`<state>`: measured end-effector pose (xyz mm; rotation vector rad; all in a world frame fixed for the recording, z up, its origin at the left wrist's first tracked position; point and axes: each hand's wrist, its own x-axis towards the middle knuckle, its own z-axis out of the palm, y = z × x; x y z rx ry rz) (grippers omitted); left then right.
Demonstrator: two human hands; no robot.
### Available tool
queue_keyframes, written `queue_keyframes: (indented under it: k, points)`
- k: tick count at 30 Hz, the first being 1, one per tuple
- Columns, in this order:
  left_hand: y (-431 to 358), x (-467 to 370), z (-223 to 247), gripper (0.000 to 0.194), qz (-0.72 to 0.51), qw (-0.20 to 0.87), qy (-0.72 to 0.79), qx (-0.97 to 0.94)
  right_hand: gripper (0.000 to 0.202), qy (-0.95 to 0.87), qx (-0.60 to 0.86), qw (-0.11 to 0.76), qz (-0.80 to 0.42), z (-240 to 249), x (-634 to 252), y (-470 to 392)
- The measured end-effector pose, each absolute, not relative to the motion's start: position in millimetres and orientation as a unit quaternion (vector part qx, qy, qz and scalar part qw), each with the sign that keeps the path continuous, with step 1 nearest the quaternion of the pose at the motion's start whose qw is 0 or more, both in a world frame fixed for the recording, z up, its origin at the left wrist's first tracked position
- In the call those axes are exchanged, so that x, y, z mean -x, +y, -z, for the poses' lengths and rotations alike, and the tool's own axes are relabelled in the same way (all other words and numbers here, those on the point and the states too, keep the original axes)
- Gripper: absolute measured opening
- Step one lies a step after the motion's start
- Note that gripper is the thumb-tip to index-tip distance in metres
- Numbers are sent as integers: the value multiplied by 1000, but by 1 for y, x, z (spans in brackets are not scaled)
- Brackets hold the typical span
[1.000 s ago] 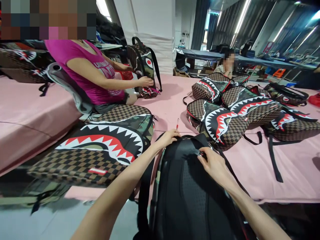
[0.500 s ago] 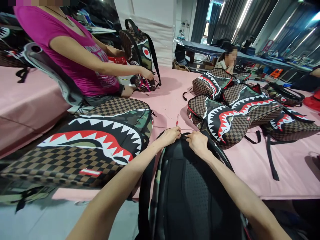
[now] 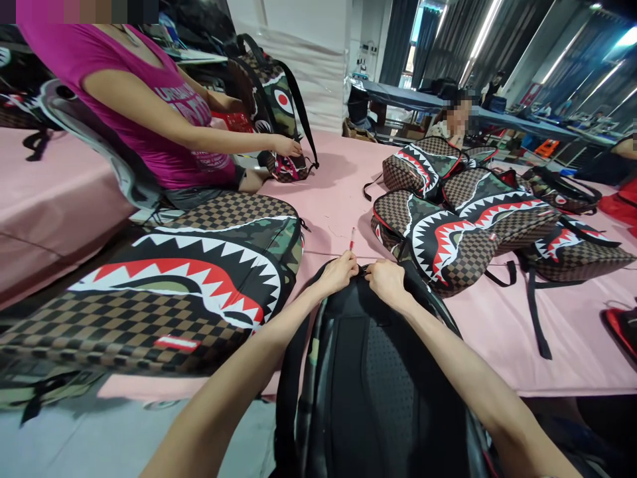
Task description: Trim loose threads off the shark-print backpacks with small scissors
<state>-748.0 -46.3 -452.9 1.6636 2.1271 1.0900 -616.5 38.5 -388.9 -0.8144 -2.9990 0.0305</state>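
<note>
A black backpack [image 3: 383, 378] stands in front of me, its padded back side toward me. At its top edge my left hand [image 3: 339, 273] is closed, and a thin clear-and-red pen-like tool [image 3: 353, 239] sticks up from its fingers. Just to the right, my right hand [image 3: 385, 280] is closed at the same top edge, fingers pinched together; what it grips is too small to name. The two hands are a small gap apart. A checkered backpack with a shark-mouth print [image 3: 199, 279] lies flat on the left.
Several shark-print backpacks [image 3: 455, 245] lie on the pink table [image 3: 338, 199] at the right. Across the table at left, a person in a magenta shirt [image 3: 149, 113] handles an upright backpack [image 3: 279, 99]. Another person [image 3: 455, 119] sits further back.
My right hand has moved slightly left, closer to my left hand, its fingers more curled. The person's hand at the upright backpack has shifted a little left in view.
</note>
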Motion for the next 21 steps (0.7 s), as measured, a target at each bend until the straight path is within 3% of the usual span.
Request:
queue_keyframes:
  k: [4,9,15,17,21]
  points:
    - [-44,751,446,14,-433,144,712,-534,18,-961,274,11,-18,388,617,39]
    - [-52,760,422,39,-532,201,661,-489,24,-964,264,16,-36,387,605,37]
    - [-95,747,413,36,-522,127,712,-452,24,-974,207,37,-77,389,578,32]
    - [-112,749,413,37,-540,227,742,-327,24,-975,197,45,-98,389,569,31]
    - [-132,759,410,15,-550,422,702,-163,23,-950,207,75,-220,388,556,32]
